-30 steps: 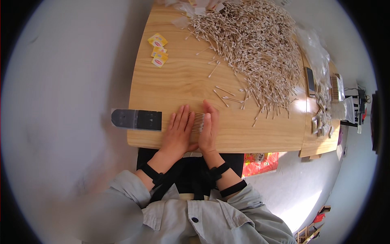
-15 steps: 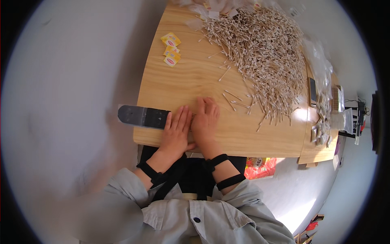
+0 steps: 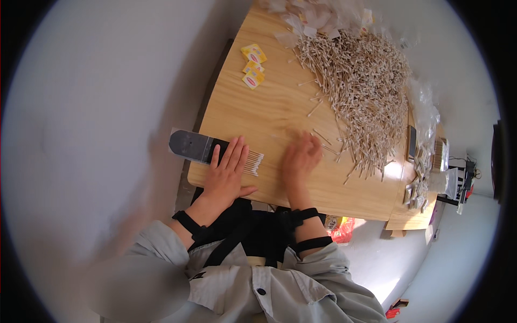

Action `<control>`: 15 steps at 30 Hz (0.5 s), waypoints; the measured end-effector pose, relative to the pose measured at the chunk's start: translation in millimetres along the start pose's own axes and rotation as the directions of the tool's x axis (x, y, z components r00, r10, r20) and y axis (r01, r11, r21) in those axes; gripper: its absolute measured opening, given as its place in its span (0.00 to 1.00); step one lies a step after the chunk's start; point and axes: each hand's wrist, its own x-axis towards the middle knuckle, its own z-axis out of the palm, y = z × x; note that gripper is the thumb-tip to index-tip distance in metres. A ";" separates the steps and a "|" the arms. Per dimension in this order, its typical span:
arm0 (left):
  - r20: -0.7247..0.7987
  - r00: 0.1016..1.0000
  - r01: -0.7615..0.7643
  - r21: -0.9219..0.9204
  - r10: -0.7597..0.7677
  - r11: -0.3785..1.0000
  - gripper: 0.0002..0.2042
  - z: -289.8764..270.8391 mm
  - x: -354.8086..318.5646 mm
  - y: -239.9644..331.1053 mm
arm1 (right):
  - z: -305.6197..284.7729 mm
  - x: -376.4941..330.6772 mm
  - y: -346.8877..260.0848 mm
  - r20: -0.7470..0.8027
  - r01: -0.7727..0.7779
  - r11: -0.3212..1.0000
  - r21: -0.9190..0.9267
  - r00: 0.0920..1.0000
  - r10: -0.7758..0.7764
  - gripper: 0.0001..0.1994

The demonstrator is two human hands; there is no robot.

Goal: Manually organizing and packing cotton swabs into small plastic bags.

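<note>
My left hand [image 3: 225, 171] lies flat on the table near its left front edge, fingers stretched out. Beneath its fingers is a row of cotton swabs [image 3: 254, 162], side by side, their white tips showing past the index finger. A black, round-ended card in a clear plastic sleeve [image 3: 189, 145] sticks out on the other side of this hand, past the table edge. My right hand [image 3: 301, 160] is over the table right of the row, blurred by motion, its fingers unclear. Close to its fingertips lie a few loose cotton swabs [image 3: 323, 141].
A large heap of cotton swabs [image 3: 361, 86] covers the far right of the wooden table [image 3: 264, 113]. Small yellow-and-white cards [image 3: 253, 79] lie far left. Clear plastic bags [image 3: 423, 107], a dark phone-like slab [image 3: 411, 142] and small packets [image 3: 416, 196] line the right side.
My right hand has moved right, away from the left hand toward the loose swabs, uncovering the row's tips. The left hand stays flat on the row. The whole view has tilted somewhat.
</note>
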 end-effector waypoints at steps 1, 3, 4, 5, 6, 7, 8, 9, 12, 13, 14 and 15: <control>0.005 1.000 -0.010 0.013 0.010 1.000 0.53 -0.7 -1.0 -1.0 | -2.5 0.3 5.3 -0.088 -0.042 0.996 -0.075 0.996 0.036 0.25; 0.004 1.000 0.005 0.019 -0.005 1.000 0.53 -2.7 -2.7 -4.5 | -3.8 -1.6 1.5 -0.057 -0.049 0.998 -0.028 0.997 0.048 0.25; 0.010 1.000 0.018 0.031 -0.018 0.999 0.53 -3.6 -3.7 -7.3 | -4.7 -1.6 -4.9 -0.025 -0.066 0.998 0.022 0.997 0.066 0.26; 0.008 1.000 0.022 0.030 -0.022 0.999 0.53 -4.4 -4.7 -11.5 | -1.4 -2.4 -15.2 -0.024 -0.062 0.998 0.023 0.998 0.062 0.26; -0.004 0.999 0.035 0.037 -0.035 0.999 0.53 -4.5 -5.4 -15.0 | 3.6 -4.0 -30.0 0.005 0.011 0.997 0.070 1.000 -0.011 0.26; -0.015 0.999 0.050 0.046 -0.049 0.998 0.53 -4.8 -6.4 -18.4 | 10.4 -6.0 -45.0 0.029 0.081 0.989 0.123 0.996 -0.085 0.26; -0.015 0.998 0.054 0.048 -0.053 0.997 0.53 -4.0 -6.9 -19.7 | 17.2 -8.2 -58.3 0.031 0.082 0.989 0.126 0.996 -0.087 0.26; -0.030 0.998 0.062 0.049 -0.060 0.997 0.53 -2.2 -6.6 -20.8 | 25.1 -10.2 -71.3 0.066 0.064 0.985 0.159 0.995 -0.076 0.25; -0.050 0.996 0.076 0.046 -0.074 0.996 0.52 -1.7 -8.9 -22.2 | 38.7 -13.0 -97.1 0.111 0.077 0.980 0.185 0.989 -0.099 0.24; -0.055 0.996 0.077 0.038 -0.075 0.996 0.52 -3.0 -9.7 -22.7 | 40.7 -12.7 -101.4 0.119 0.109 0.979 0.173 0.984 -0.130 0.23; -0.053 0.996 0.080 0.039 -0.078 0.996 0.52 -5.6 -11.0 -24.6 | 41.6 -11.7 -103.5 0.121 0.108 0.978 0.176 0.984 -0.131 0.23; -0.067 0.993 0.099 0.077 -0.094 0.992 0.48 -13.6 -11.1 -25.2 | 42.3 -10.8 -104.6 0.125 0.124 0.978 0.167 0.981 -0.146 0.22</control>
